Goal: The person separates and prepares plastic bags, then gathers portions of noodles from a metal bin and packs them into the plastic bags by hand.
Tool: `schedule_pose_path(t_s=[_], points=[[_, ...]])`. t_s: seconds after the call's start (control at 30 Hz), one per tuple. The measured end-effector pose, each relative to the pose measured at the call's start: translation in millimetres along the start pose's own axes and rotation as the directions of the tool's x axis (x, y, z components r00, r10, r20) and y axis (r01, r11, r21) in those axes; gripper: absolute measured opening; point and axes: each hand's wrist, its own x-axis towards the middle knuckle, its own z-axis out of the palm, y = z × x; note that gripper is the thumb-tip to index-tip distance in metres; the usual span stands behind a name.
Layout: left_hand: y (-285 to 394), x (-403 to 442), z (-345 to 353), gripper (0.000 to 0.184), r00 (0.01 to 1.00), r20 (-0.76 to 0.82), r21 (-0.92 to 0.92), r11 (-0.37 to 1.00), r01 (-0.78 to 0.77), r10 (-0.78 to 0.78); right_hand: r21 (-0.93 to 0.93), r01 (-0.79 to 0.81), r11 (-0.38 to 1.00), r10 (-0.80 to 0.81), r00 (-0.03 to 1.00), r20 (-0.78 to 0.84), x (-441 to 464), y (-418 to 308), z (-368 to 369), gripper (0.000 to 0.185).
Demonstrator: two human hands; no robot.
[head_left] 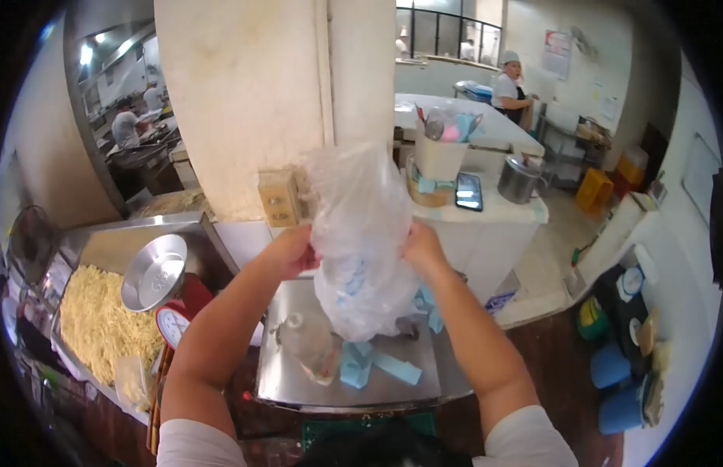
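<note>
Two bare hands hold up a cloudy clear plastic bag (360,241) over the far part of a steel counter (279,383). The left hand (299,253) has its fingers clamped on the bag's left side; the right hand (422,245) has its fingers clamped on the right side, their tips partly hidden. Light blue shapes show through the bag's lower half. Whether its bottom touches the counter, I cannot tell.

Below the bag, light blue strips (356,364) lie near the counter's front edge, with a clear container (307,342) just to their left. Beyond the counter's left edge stand a red scale (177,315) with a round metal pan (155,272) and a tray of yellow noodle-like strands (104,311).
</note>
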Motion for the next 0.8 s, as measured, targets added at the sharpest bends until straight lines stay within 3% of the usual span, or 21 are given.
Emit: schedule_pose_path(t_s=[0.07,0.1,0.13,0.17,0.2,0.27,0.37,0.4,0.43,0.47,0.5,0.57,0.6,0.67,0.7,0.77,0.8], points=[[-12,2,-2,0.012,0.999,-0.019,0.001,0.999,0.035,-0.035,-0.145,0.008,0.989,0.010,0.992,0.124,-15,1,4,0.024],[-21,2,-5,0.011,0.998,-0.019,0.002,0.998,0.067,-0.067,-0.134,-0.002,0.991,0.021,0.991,0.135,-10,28,9,0.024],[-32,3,-9,0.011,0.996,-0.031,0.007,0.997,0.082,-0.082,-0.256,0.026,0.966,0.012,0.989,0.144,1,65,18,0.030],[-43,5,-14,0.011,0.994,0.077,0.028,0.997,0.076,-0.078,-0.374,0.055,0.926,0.003,0.988,0.152,0,73,24,0.036],[-53,7,-20,0.012,0.979,0.190,0.045,0.997,0.063,-0.071,-0.369,0.047,0.928,0.010,0.989,0.150,-10,82,26,0.036],[-75,8,-26,0.015,0.981,0.161,0.068,0.993,0.095,-0.105,-0.062,-0.148,0.987,0.153,0.983,0.105,-39,43,18,0.041],[-92,22,-38,0.028,0.977,0.170,0.104,0.989,0.110,-0.126,-0.168,-0.102,0.980,0.141,0.959,0.245,-31,62,17,0.049],[-91,27,-43,0.040,0.992,0.106,0.403,0.910,-0.102,0.065,-0.175,-0.107,0.979,0.148,0.959,0.242,-28,70,18,0.049],[-80,26,-42,0.051,0.957,0.107,0.670,0.693,-0.268,0.268,-0.102,-0.151,0.983,0.174,0.943,0.284,-25,78,20,0.052],[-61,19,-37,0.076,0.863,0.255,0.600,0.629,-0.495,0.436,-0.027,-0.194,0.981,0.192,0.927,0.323,-22,79,19,0.056],[-38,17,-30,0.076,0.858,0.266,0.598,0.623,-0.504,0.440,-0.028,-0.189,0.982,0.188,0.931,0.312,-21,78,16,0.056],[-3,13,2,0.092,0.734,0.541,0.074,0.847,-0.527,0.410,-0.023,-0.015,1.000,0.022,0.924,0.381,-26,72,11,0.057],[-6,15,15,0.092,0.732,0.541,0.065,0.847,-0.527,0.414,-0.033,-0.015,0.999,0.027,0.924,0.382,-28,69,13,0.057],[-9,20,35,0.089,0.848,0.418,0.235,0.864,-0.446,0.325,-0.002,0.028,1.000,-0.026,0.960,0.280,-30,65,19,0.037],[-13,23,35,0.089,0.846,0.424,0.229,0.866,-0.445,0.323,-0.008,0.023,1.000,-0.020,0.961,0.275,-28,72,15,0.037],[-23,28,34,0.076,0.758,0.499,0.536,0.538,-0.651,0.421,-0.406,0.175,0.897,-0.054,0.955,0.293,-24,82,-3,0.036],[-26,25,31,0.076,0.757,0.505,0.533,0.539,-0.652,0.415,-0.366,0.107,0.924,-0.061,0.989,0.134,-28,78,-19,0.038]])
